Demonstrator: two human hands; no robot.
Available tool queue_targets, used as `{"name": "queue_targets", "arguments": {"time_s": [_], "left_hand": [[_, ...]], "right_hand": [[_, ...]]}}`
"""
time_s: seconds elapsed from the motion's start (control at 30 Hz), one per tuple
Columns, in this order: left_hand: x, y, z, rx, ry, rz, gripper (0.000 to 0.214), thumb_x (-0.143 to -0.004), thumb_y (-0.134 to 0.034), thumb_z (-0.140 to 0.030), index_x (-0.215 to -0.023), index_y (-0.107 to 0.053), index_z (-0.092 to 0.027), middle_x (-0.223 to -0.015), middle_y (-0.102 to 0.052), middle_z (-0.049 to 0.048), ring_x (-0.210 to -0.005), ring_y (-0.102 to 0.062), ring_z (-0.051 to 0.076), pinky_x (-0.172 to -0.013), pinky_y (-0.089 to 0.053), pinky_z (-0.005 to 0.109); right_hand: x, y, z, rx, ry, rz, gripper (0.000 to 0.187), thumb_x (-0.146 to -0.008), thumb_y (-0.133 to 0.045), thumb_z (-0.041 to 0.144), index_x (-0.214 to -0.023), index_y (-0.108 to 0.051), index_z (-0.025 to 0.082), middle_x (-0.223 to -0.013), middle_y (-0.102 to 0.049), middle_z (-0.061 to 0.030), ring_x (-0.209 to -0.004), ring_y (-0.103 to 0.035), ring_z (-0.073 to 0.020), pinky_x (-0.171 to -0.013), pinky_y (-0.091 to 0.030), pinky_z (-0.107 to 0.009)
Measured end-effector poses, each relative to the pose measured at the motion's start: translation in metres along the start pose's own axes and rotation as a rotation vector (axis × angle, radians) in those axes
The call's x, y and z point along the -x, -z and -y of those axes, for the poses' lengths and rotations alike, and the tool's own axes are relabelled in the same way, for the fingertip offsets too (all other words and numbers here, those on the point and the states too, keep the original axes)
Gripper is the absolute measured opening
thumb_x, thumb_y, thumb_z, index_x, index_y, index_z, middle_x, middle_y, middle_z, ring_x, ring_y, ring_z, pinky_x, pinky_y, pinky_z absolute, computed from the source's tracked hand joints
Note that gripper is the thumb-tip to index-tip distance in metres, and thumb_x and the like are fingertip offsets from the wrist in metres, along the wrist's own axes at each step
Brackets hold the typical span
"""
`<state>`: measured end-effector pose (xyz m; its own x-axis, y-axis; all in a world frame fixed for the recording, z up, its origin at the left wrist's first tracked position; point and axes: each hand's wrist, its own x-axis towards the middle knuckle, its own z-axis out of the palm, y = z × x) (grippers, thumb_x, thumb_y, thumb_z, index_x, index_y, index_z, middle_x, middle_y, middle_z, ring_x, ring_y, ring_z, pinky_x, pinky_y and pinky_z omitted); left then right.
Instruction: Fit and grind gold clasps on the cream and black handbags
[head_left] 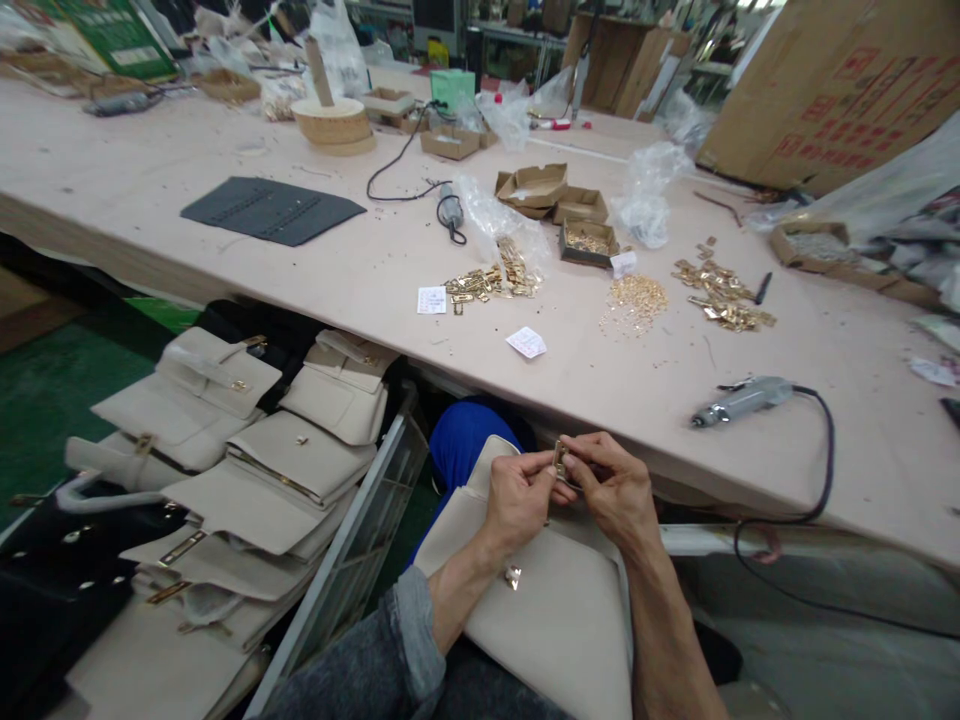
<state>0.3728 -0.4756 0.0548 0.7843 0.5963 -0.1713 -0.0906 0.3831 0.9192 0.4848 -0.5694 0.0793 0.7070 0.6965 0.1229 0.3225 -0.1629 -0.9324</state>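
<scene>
A cream leather handbag (555, 610) lies on my lap below the table edge, with a small gold clasp stud (513, 577) on its front. My left hand (517, 500) and my right hand (611, 490) meet over the bag's top edge. Both pinch a small gold metal fitting (560, 461) between their fingertips. The fitting sits at the bag's flap; how it joins the bag is hidden by my fingers.
A pink worktable (300, 270) holds piles of gold hardware (724, 295), small cardboard boxes (589, 243), plastic bags, a dark leather panel (271, 209) and a corded grey electric screwdriver (739, 401). Cream handbags (247, 460) are stacked at my left beside a wire rack.
</scene>
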Motion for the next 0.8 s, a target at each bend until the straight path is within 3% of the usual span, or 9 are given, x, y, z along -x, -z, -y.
{"name": "queue_targets", "arguments": {"time_s": [0.23,0.5,0.67,0.73,0.8], "left_hand": [[-0.002,-0.004,-0.004,-0.004,0.004,-0.042,0.032,-0.09,-0.072,-0.032,-0.109,-0.081,-0.008,-0.069,-0.077,0.0097,-0.057,-0.073,0.017,-0.057,-0.06,0.022],[-0.003,-0.006,-0.009,-0.093,0.016,-0.073,0.036,-0.082,-0.08,-0.045,-0.09,-0.08,-0.009,-0.054,-0.07,0.0059,-0.044,-0.062,0.013,-0.044,-0.048,0.018],[-0.004,-0.004,-0.009,-0.111,0.016,-0.084,0.044,-0.078,-0.083,-0.053,-0.085,-0.079,-0.01,-0.052,-0.068,0.0058,-0.042,-0.058,0.013,-0.041,-0.045,0.019],[-0.004,-0.004,-0.008,-0.099,0.021,-0.087,0.044,-0.078,-0.083,-0.054,-0.084,-0.08,-0.01,-0.055,-0.07,0.0073,-0.042,-0.058,0.012,-0.042,-0.045,0.019],[-0.003,-0.003,-0.006,-0.082,0.018,-0.094,0.043,-0.077,-0.084,-0.053,-0.083,-0.08,-0.01,-0.059,-0.072,0.0084,-0.043,-0.059,0.012,-0.043,-0.046,0.018]], "right_hand": [[0.001,-0.002,0.001,-0.02,-0.03,-0.019,0.022,-0.089,-0.074,0.033,-0.107,-0.081,0.023,-0.102,-0.073,-0.0063,-0.093,-0.069,-0.0197,-0.082,-0.054,-0.031],[-0.002,-0.005,0.007,-0.057,-0.082,-0.029,0.023,-0.092,-0.07,0.039,-0.094,-0.079,0.018,-0.08,-0.066,-0.0038,-0.069,-0.062,-0.016,-0.062,-0.049,-0.027],[-0.005,0.001,0.019,0.006,-0.067,-0.047,0.024,-0.091,-0.068,0.04,-0.09,-0.079,0.018,-0.078,-0.069,-0.0045,-0.069,-0.063,-0.0176,-0.064,-0.05,-0.028],[-0.011,0.021,0.022,0.073,-0.06,-0.162,0.029,-0.091,-0.068,0.045,-0.096,-0.079,0.019,-0.083,-0.072,-0.0061,-0.073,-0.065,-0.0196,-0.068,-0.052,-0.03],[-0.023,0.053,0.02,0.225,-0.057,-0.436,0.037,-0.09,-0.068,0.052,-0.102,-0.078,0.018,-0.085,-0.073,-0.008,-0.073,-0.067,-0.0214,-0.071,-0.053,-0.032]]}}
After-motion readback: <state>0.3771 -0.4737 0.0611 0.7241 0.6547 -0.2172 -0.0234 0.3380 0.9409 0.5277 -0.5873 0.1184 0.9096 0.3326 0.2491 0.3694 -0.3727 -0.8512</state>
